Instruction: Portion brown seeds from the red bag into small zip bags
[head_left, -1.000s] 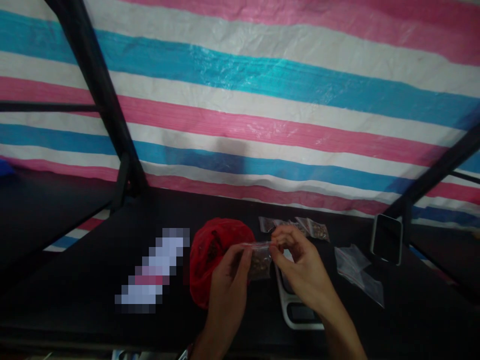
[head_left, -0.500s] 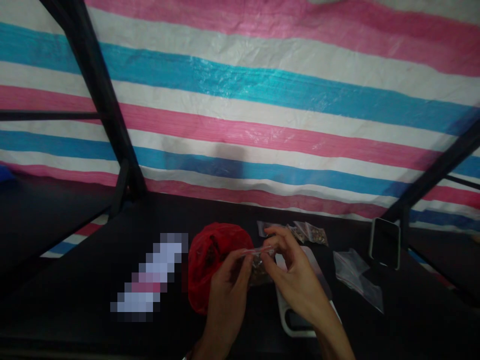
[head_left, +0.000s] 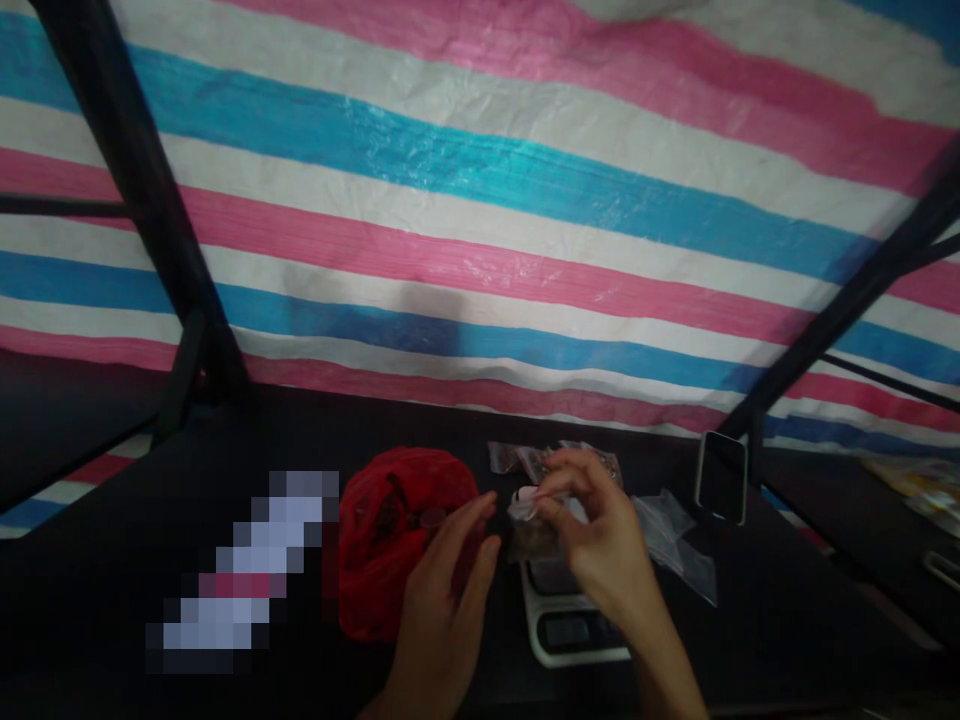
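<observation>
My right hand [head_left: 600, 535] pinches the top of a small clear zip bag [head_left: 534, 538] with brownish contents, held over a white digital scale [head_left: 536, 625]. The scale's dark display faces me, and its platform is partly covered by the bag and hand. My left hand [head_left: 450, 580] is apart from the bag, thumb and fingers spread, with nothing between them. Just beside it sits an open red plastic bag [head_left: 375, 575] with dark small items inside. Behind my right hand lie several small filled zip bags [head_left: 536, 460], partly hidden.
Flat clear zip bags [head_left: 686, 560] lie right of the scale, and a phone [head_left: 721, 478] rests near the right frame post. A blurred-out strip [head_left: 247, 570] lies on the black table [head_left: 277, 430] at left. Striped tarpaulin [head_left: 465, 250] hangs behind.
My left hand has let go of the zip bag and opened. The right hand keeps the bag and has shifted rightward from the left hand. The whole view has swung slightly right.
</observation>
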